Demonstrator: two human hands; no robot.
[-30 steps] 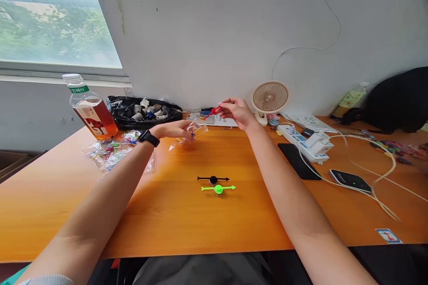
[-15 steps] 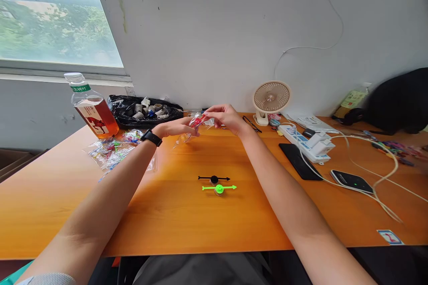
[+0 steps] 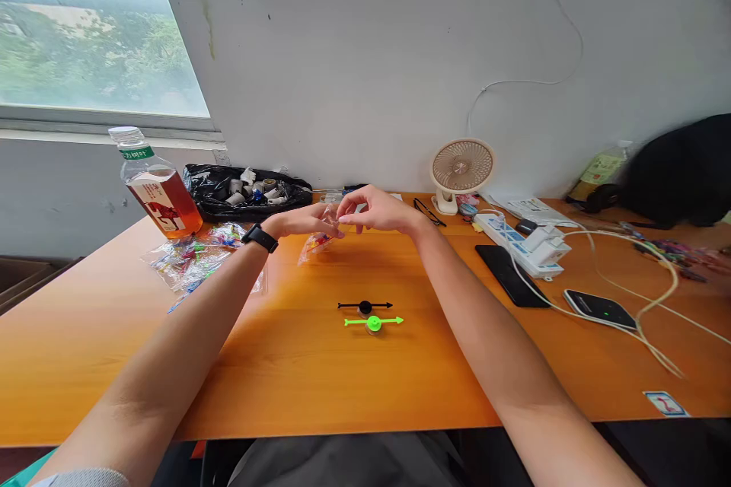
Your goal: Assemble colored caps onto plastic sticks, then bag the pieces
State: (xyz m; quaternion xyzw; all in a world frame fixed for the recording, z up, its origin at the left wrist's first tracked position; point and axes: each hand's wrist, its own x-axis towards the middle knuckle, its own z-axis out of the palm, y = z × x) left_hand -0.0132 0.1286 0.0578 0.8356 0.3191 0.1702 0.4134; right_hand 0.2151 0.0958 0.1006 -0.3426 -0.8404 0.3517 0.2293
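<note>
A small clear plastic bag with red and other coloured pieces inside hangs tilted above the table. My left hand is closed on its upper part, a black watch on the wrist. My right hand is closed at the bag's upper edge, thumb and fingertips together; exactly what they pinch is hard to make out. Nearer to me lie a black arrow spinner and a bright green arrow spinner, each on a small round base, both pointing right.
Left stand a tea bottle, plastic packets of coloured parts and a black bag holding grey scraps. On the right are a small fan, a power strip, a black phone, a charging device and loose white cables.
The bag has dropped lower, its coloured contents now hanging beneath my left hand. My right hand has shifted slightly left and down. Both spinners stay where they were.
</note>
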